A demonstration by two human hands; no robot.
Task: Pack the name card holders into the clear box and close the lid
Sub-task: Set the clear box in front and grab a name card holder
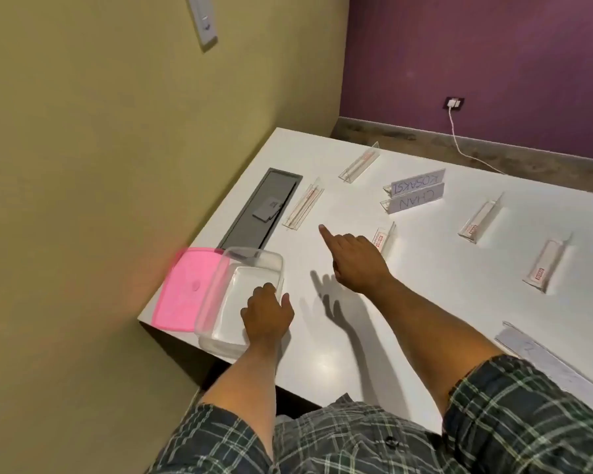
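Note:
The clear box (220, 302) stands without its lid at the table's near left corner. Its pink lid (185, 292) lies flat to its left, at the table's edge. My left hand (267, 316) grips the box's right rim, fingers over the wall. My right hand (356, 261) hovers above the table with the index finger stretched toward a clear name card holder (303, 206) and holds nothing. A small holder (386, 239) lies just right of that hand. Several more holders lie farther out, among them two with cards reading KOSAKI (415, 184) and CHAN (413, 201).
The white table (425, 309) butts against a yellow wall on the left. A grey recessed cable tray (254, 210) with a small flap sits behind the box. Other holders lie at the far middle (359, 164) and on the right (481, 218), (546, 265). A flat one (545, 360) lies near my right sleeve.

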